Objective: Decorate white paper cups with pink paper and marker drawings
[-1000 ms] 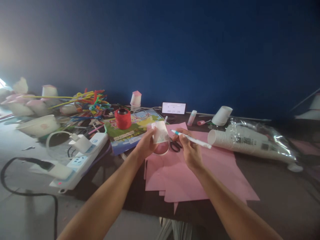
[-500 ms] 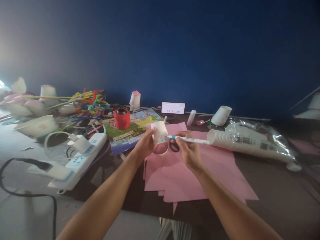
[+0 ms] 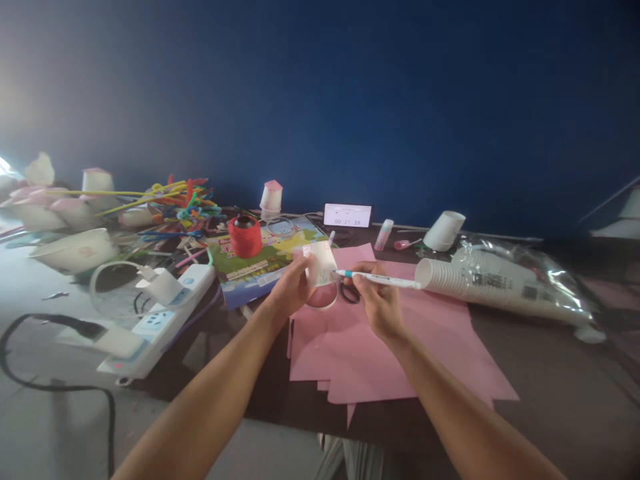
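My left hand (image 3: 294, 285) is closed around a white paper cup (image 3: 321, 265), which tilts over the pink paper. Small pink patches and faint marks show on the cup's side. In my right hand (image 3: 379, 300) is a white marker pen (image 3: 385, 279) with a blue-green band, its tip at the cup's side. Whether the tip touches the cup I cannot tell. Just below the cup lies a round pink piece with a white rim (image 3: 323, 297). The black handle of a pair of scissors (image 3: 350, 293) shows between my hands. Pink paper sheets (image 3: 400, 360) spread beneath.
A bagged stack of paper cups (image 3: 480, 280) lies at right, near an upturned cup (image 3: 444, 231) and a glue stick (image 3: 384, 235). Left are a red spool (image 3: 245, 237), a colourful booklet (image 3: 270, 267), pipe cleaners (image 3: 190, 207) and a power strip (image 3: 160, 327). A timer screen (image 3: 347, 215) stands behind.
The view has shifted very slightly. Both hands keep their hold on the cup and the marker pen, in almost the same position.
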Available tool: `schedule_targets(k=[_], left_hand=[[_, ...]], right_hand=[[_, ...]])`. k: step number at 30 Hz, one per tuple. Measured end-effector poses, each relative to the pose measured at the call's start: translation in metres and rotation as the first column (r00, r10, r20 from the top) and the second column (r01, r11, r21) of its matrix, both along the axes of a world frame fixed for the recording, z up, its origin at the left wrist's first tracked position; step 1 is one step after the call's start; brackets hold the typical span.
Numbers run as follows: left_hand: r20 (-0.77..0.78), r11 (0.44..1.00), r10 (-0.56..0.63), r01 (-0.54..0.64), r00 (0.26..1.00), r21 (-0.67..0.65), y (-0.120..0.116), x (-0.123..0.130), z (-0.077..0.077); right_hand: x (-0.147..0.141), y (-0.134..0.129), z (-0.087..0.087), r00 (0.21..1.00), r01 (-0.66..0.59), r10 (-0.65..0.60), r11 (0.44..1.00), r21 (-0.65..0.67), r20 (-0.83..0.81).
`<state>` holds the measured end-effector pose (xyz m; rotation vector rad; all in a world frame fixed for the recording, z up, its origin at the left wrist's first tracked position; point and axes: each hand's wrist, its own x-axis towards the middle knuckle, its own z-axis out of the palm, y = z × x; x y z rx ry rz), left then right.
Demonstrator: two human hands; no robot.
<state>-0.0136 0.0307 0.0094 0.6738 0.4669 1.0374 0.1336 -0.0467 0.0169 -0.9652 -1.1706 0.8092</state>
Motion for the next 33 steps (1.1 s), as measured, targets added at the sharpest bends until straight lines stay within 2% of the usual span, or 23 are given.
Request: schedule_targets(k=[8, 16, 33], left_hand=[[-0.020, 0.999, 0.014, -0.013, 1.000, 0.039, 0.000, 0.000, 0.000], [0.018, 0.995, -0.018, 0.017, 1.000, 0.093, -0.001, 0.001, 0.001], [0.009, 0.996, -0.018, 0.017, 1.000, 0.083, 0.000, 0.001, 0.000]], right_hand=[[0.002, 0.003, -0.008, 0.992, -0.095, 0.095, 0.995, 0.005, -0.086], [0.002, 0.004, -0.011, 0.992, -0.073, 0.074, 0.997, 0.014, -0.102], [0.003, 0.004, -0.012, 0.988, -0.094, 0.095, 0.996, 0.009, -0.124]])
